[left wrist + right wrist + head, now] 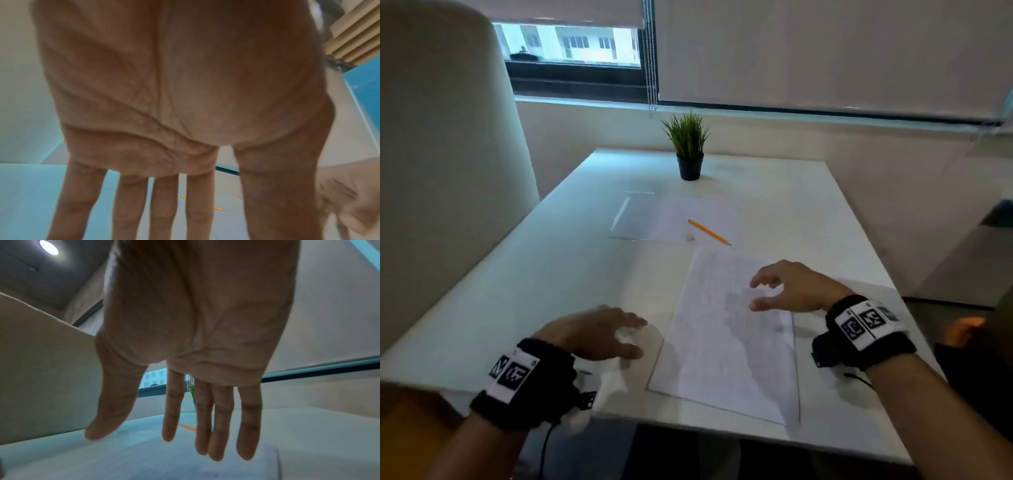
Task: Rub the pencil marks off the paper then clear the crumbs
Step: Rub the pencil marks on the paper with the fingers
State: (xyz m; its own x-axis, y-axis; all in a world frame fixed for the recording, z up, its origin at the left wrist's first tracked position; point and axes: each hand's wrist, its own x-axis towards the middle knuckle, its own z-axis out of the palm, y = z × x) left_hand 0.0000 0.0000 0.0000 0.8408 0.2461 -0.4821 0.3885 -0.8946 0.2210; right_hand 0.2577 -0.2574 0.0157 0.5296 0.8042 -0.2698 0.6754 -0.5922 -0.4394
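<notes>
A white sheet of paper [726,339] with faint grey pencil marks lies at the front right of the white table [558,267]. My right hand [755,294] hovers over the sheet's upper half, fingers relaxed and apart, holding nothing. The right wrist view shows that hand [164,439] open above the paper [144,464]. My left hand [637,337] is just left of the sheet, low over the table. In the left wrist view its fingers [164,211] are straight, spread and empty. A small white eraser [690,236] lies farther back beside a yellow pencil [709,232].
The pencil and eraser rest on a second sheet [674,219] in the middle of the table. A potted plant [689,150] stands at the back. Something white and crumpled [613,380] lies under my left wrist near the front edge. A padded chair back [441,171] rises at left.
</notes>
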